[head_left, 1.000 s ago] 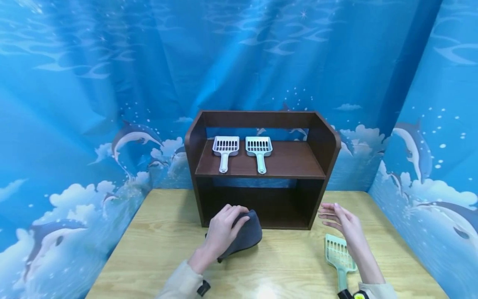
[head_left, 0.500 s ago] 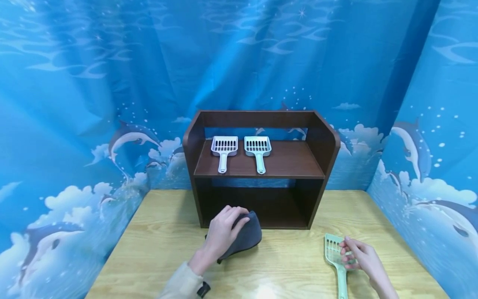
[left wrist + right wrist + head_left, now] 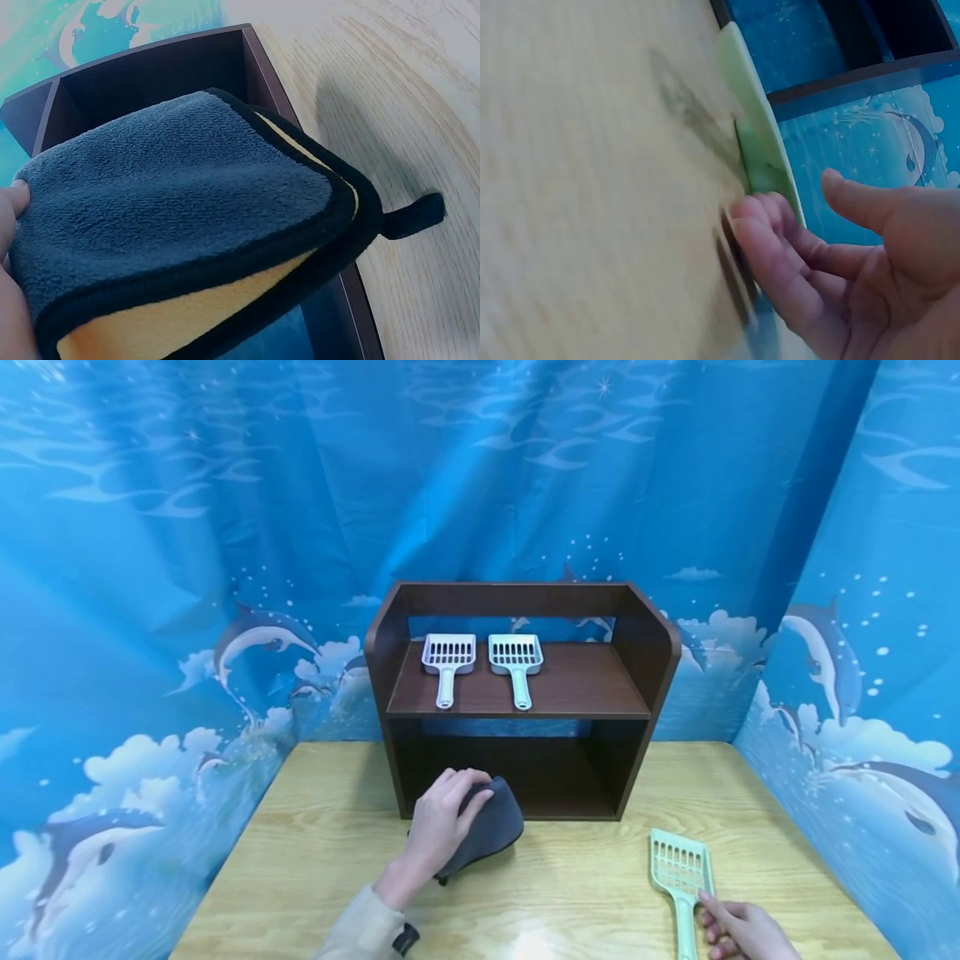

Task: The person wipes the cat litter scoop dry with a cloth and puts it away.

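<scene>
My left hand (image 3: 435,827) grips a folded cleaning towel (image 3: 497,827) in front of the shelf, with the fingers over its upper edge. In the left wrist view the towel (image 3: 180,172) shows dark grey plush, a yellow inner face, black edging and a small loop. A light green litter scoop (image 3: 684,868) lies on the table at right, its handle towards me. Beside that handle is my right hand (image 3: 750,931), thumb tip overlapping the scoop. From the right wrist, the fingers (image 3: 780,277) are bent right at the scoop's side, while the thumb stands apart.
A dark brown two-tier shelf (image 3: 585,693) stands at the back of the wooden table (image 3: 585,893). Its upper tier carries a whitish litter scoop (image 3: 446,689) and a pale mint one (image 3: 521,689), side by side. Blue dolphin-print curtains (image 3: 225,568) hang behind.
My right hand has come down from beside the shelf's right side towards me, to the green scoop's handle. The left hand with the towel has stayed almost still.
</scene>
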